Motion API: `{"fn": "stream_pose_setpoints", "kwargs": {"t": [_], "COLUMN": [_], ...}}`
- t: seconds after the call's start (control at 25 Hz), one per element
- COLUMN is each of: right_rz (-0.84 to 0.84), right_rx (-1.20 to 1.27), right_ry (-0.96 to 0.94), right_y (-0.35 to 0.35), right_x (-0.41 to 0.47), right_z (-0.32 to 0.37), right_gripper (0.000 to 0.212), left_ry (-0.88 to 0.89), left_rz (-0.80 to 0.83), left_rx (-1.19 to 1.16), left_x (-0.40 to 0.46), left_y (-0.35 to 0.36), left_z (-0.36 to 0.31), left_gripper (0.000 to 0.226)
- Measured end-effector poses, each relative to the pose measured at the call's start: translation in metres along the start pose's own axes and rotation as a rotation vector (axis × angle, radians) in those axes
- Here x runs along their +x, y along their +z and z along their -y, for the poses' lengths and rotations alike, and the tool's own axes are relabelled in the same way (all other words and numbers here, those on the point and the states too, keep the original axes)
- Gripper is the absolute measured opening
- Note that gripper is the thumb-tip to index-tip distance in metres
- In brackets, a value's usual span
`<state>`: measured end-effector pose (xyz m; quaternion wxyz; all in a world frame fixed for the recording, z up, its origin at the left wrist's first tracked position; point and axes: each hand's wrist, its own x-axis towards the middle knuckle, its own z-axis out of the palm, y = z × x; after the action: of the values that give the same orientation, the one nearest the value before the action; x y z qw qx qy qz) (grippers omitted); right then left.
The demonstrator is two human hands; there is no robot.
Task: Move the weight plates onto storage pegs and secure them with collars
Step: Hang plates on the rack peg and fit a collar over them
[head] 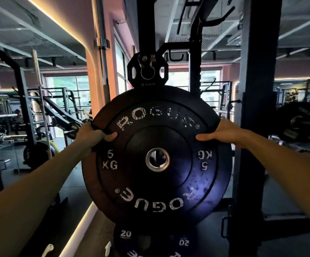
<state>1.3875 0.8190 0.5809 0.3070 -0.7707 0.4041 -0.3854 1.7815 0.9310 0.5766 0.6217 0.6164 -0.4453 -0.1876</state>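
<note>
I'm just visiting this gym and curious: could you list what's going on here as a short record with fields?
place: gym, beside a dark rack post
held thing: black 5 kg plate, upright, facing the camera
left hand: grips the plate's left rim
right hand: grips the plate's right rim
above: smaller plate on a peg, with a collar
below: 20 plate, partly hidden
plate on a peg: cannot tell

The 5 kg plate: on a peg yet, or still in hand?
Cannot tell. Both hands, left and right, grip the 5 kg plate by its rim; its center hole shows no clear peg end.
</note>
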Motion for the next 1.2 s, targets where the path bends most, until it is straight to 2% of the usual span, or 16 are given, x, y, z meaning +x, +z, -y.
{"fn": "stream_pose_setpoints", "kwargs": {"t": [0.16, 0.28, 0.44, 0.56, 0.72, 0.76, 0.84, 0.92, 0.96, 1.0, 1.08, 1.2], "right_rz": [-0.021, -0.035, -0.027, -0.009, -0.035, -0.057, -0.114, -0.146, -0.151, -0.161, -0.184, -0.217], "right_rx": [-0.009, -0.004, -0.013, -0.056, -0.026, -0.035, -0.071, -0.069, -0.058, -0.046, -0.047, -0.062], "right_ry": [0.022, 0.019, 0.076, 0.09, 0.004, -0.014, -0.028, 0.007, 0.022, 0.019, -0.02, -0.068], "right_y": [0.017, 0.027, 0.039, 0.054, 0.063, 0.064, 0.069, 0.071, 0.072, 0.072, 0.074, 0.079], "right_x": [0.016, 0.027, 0.048, 0.069, 0.088, 0.095, 0.11, 0.132, 0.142, 0.152, 0.166, 0.181], "right_z": [-0.009, -0.014, -0.033, -0.049, -0.058, -0.061, -0.075, -0.1, -0.111, -0.118, -0.12, -0.119], "right_gripper": [0.044, 0.034, 0.032, 0.062, 0.056, 0.06, 0.082, 0.116, 0.127, 0.128, 0.111, 0.088], "left_ry": [-0.021, -0.038, -0.072, -0.069, -0.064, -0.045, -0.031, -0.039, -0.042, -0.04, -0.033, -0.011], "left_rz": [0.026, 0.044, 0.044, 0.043, 0.029, 0.027, 0.018, -0.005, -0.016, -0.027, -0.029, -0.063], "left_rx": [0.011, 0.005, 0.026, 0.035, 0.042, 0.035, 0.019, -0.025, -0.038, -0.047, -0.041, -0.012], "left_x": [0.026, 0.039, 0.061, 0.08, 0.097, 0.104, 0.113, 0.125, 0.133, 0.141, 0.154, 0.173], "left_y": [0.001, 0.003, 0.006, 0.008, 0.017, 0.02, 0.028, 0.037, 0.041, 0.044, 0.052, 0.063], "left_z": [0.02, 0.033, 0.061, 0.085, 0.096, 0.099, 0.099, 0.101, 0.103, 0.106, 0.11, 0.117], "left_gripper": [0.078, 0.071, 0.102, 0.105, 0.104, 0.105, 0.103, 0.094, 0.092, 0.094, 0.095, 0.074]}}
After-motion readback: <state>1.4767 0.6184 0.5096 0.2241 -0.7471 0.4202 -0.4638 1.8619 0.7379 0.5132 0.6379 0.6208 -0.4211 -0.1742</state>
